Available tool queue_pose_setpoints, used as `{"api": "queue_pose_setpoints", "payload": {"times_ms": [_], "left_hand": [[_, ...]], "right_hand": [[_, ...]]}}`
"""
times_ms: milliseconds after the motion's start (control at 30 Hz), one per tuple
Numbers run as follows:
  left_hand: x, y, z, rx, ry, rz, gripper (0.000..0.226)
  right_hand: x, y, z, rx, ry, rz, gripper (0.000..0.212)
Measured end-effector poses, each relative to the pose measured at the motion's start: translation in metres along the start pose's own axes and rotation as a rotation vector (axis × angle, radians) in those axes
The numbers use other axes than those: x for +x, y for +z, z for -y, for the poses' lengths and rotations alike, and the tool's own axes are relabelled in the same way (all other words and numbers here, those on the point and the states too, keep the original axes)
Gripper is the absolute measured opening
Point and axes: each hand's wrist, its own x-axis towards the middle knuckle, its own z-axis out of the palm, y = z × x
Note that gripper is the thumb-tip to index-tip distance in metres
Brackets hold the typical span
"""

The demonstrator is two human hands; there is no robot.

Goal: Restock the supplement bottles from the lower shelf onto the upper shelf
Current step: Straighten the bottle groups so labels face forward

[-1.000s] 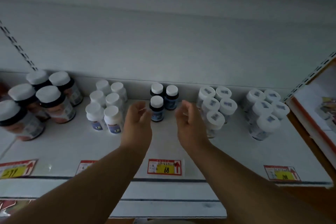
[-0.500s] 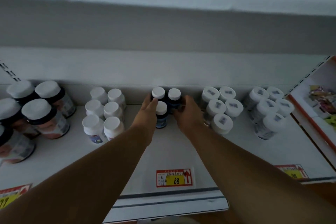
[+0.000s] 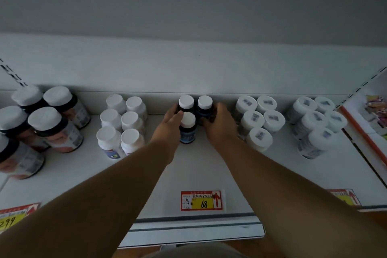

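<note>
Three small dark bottles with white caps stand in a cluster at the back middle of the white shelf [image 3: 201, 169]: a front one [image 3: 187, 126], a back left one [image 3: 186, 102] and a back right one [image 3: 205, 103]. My left hand [image 3: 167, 126] presses against the left side of the cluster, fingers on the back left bottle. My right hand [image 3: 219, 123] wraps the right side, fingers around the back right bottle. All three bottles stand upright on the shelf.
White bottles [image 3: 121, 123] stand left of the cluster, big dark jars [image 3: 52, 128] further left. Grey-labelled white-capped bottles [image 3: 257, 119] and a second group [image 3: 316, 123] stand to the right. A price tag reading 68 [image 3: 201, 200] sits on the front edge. An orange-edged shelf [image 3: 368, 132] adjoins at right.
Both hands have moved forward from open in front of the dark bottles to closing around the cluster from both sides. The view has tilted down and closer.
</note>
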Motion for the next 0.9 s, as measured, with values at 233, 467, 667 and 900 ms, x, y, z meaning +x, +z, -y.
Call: {"api": "queue_pose_setpoints", "payload": {"times_ms": [233, 467, 667, 900], "left_hand": [[-0.011, -0.014, 0.014, 0.139, 0.036, -0.014, 0.04], [-0.015, -0.023, 0.023, 0.607, 0.19, -0.07, 0.042], [-0.01, -0.028, 0.021, 0.674, 0.266, -0.039, 0.037], [-0.008, -0.027, 0.022, 0.695, 0.286, -0.033, 0.033]], "right_hand": [[-0.033, 0.0, 0.004, -0.116, 0.067, -0.092, 0.028], [-0.052, 0.019, 0.001, -0.062, -0.06, 0.105, 0.023], [-0.05, 0.021, 0.002, -0.109, -0.093, 0.08, 0.02], [-0.051, 0.023, 0.007, -0.076, -0.083, 0.058, 0.024]]}}
